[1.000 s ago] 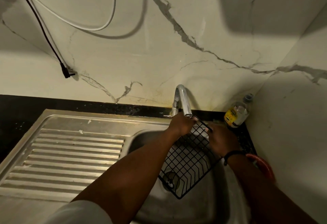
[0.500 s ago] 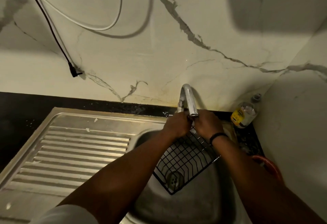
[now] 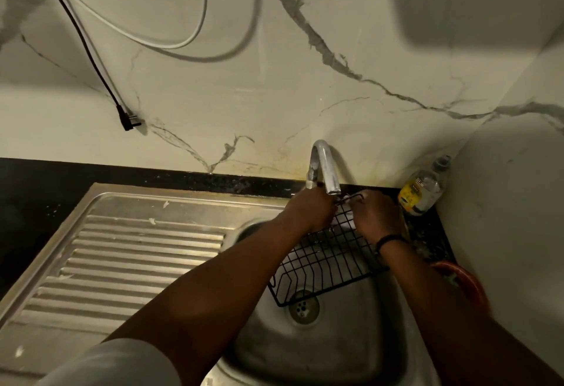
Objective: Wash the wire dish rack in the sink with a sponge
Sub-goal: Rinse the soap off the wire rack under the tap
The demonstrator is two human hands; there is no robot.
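Sink [image 3: 351,352]: steel basin, drain [image 3: 303,307] at its bottom, ribbed drainboard [image 3: 128,263] to the left.
Wire dish rack [image 3: 329,263]: black grid, tilted in the basin, near corner just beside the drain, far end raised under the tap.
Left hand [image 3: 311,211]: grip curled on the rack's far edge.
Right hand [image 3: 377,218]: grip curled round a pale sponge [image 3: 345,222] against the wires; black band on the wrist.
Tap [image 3: 323,169]: curved, chrome, just above both hands.
Bottle [image 3: 422,192]: yellow label, on the dark worktop [image 3: 45,190] in the corner.
2 cables [image 3: 91,50]: hanging on the marbled wall.
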